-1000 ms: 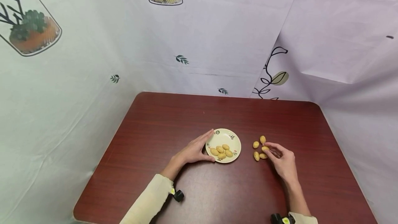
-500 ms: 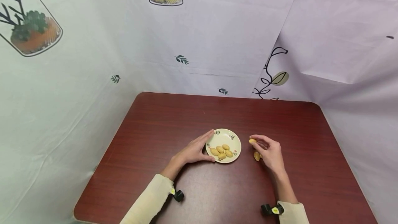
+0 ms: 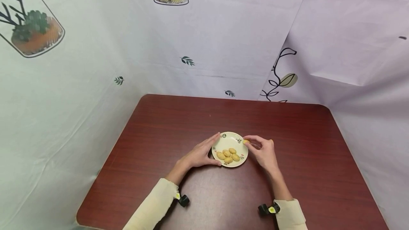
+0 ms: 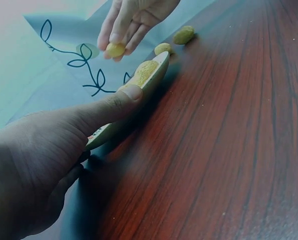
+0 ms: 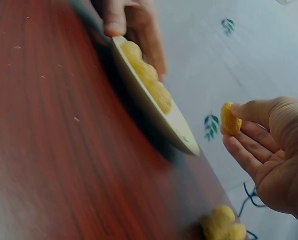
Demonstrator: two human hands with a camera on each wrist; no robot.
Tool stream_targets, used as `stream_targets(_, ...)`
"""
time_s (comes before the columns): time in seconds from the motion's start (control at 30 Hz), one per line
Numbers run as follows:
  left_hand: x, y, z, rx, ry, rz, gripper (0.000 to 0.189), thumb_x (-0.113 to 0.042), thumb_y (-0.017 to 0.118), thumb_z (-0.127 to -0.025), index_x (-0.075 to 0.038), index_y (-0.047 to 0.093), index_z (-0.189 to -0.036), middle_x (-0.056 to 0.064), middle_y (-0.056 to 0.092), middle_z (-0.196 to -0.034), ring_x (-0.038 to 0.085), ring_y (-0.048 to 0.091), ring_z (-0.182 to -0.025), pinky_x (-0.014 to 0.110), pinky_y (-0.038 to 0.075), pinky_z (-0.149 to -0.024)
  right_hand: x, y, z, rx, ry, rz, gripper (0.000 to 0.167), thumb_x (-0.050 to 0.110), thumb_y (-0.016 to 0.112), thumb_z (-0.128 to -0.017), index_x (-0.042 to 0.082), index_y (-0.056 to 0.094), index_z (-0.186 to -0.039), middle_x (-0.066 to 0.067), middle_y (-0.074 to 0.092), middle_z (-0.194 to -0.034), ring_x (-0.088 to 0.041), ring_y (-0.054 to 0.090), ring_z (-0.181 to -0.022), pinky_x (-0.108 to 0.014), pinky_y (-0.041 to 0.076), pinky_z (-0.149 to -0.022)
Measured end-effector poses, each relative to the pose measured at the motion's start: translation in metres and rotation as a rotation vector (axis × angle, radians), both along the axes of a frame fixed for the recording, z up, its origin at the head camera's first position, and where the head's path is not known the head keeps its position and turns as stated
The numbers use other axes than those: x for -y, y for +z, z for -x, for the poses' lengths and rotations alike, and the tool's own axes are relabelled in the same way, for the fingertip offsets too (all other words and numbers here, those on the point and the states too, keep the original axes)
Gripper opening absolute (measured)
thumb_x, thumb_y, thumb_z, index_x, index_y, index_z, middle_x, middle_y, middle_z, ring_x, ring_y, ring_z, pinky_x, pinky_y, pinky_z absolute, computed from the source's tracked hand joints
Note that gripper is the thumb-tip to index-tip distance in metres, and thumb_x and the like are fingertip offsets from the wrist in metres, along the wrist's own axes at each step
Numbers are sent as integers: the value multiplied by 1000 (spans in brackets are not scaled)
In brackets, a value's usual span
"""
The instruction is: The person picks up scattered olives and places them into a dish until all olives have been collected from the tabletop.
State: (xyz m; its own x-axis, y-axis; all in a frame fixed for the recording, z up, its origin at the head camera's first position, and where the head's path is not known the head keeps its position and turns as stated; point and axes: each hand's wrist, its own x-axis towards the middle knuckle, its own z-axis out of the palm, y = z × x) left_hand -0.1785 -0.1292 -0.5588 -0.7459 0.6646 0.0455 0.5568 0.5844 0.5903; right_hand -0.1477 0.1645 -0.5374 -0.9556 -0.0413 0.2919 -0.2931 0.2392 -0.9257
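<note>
A cream plate (image 3: 230,141) with small printed motifs lies on the table, bearing several small yellow oval, potato-like pieces (image 3: 228,153) toward its near side. My left hand (image 3: 199,154) holds the plate's left rim; in the left wrist view its thumb (image 4: 131,93) lies on the rim. Between thumb and fingertips, my right hand (image 3: 264,154) pinches another yellow oval piece (image 5: 231,119), just above the plate's right rim. More loose pieces (image 5: 220,222) sit on the table to the right, mostly hidden by the right hand in the head view.
The dark red wooden table (image 3: 179,123) has rounded corners. White cloth with printed plants (image 3: 207,45) hangs behind and at both sides. Each wrist carries a black camera, such as the right wrist camera (image 3: 263,209).
My right hand has picked up a yellow oval piece from the loose group and carried it left to the plate's right rim. The left hand and plate have stayed put.
</note>
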Motion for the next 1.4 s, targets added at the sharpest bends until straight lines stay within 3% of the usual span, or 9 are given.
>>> stream_targets(0.2,1,-1,-1,-1,-4,-14,117,-51,88,-86,-6,20,-170,10,19,-177,27,24,-160,54,32,-123,19,-3,3,38,25,-66,21,-1,83,-90,0,80,-111,-15,80,-106,-23,77,-100,-18,57,-86)
stream_targets(0.43,0,0,0,2,-9,-7,117,-52,87,-86,-6,20,-170,10,18,-177,25,23,-160,54,31,-124,33,-7,7,55,66,-67,18,-2,82,-91,0,80,-109,-14,80,-105,-30,77,-103,-22,59,-86)
stream_targets(0.67,0,0,0,-6,-7,-5,117,-52,87,-86,-6,20,-170,11,18,-177,26,24,-160,54,32,-123,40,-13,9,82,89,-67,18,-1,82,-91,1,81,-109,-12,80,-106,-29,77,-102,-23,60,-84)
stream_targets(0.9,0,0,0,-1,-3,-9,118,-51,88,-86,-7,19,-171,10,18,-177,25,23,-160,53,31,-124,48,-19,10,75,69,-85,18,2,84,-90,2,82,-107,-13,81,-102,-28,78,-98,-23,60,-82)
stream_targets(1.23,0,0,0,-9,-7,-12,118,-50,89,-85,-7,20,-170,11,19,-177,25,24,-160,53,32,-124,55,-25,11,59,77,-75,20,3,87,-87,3,83,-106,-12,81,-100,-31,79,-97,-38,63,-83)
stream_targets(1.4,1,0,0,-2,-7,-20,118,-50,89,-85,-7,20,-170,9,18,-177,24,23,-160,53,32,-123,56,-24,11,56,96,-96,21,0,87,-86,0,82,-107,-13,81,-100,-32,79,-98,-35,63,-83)
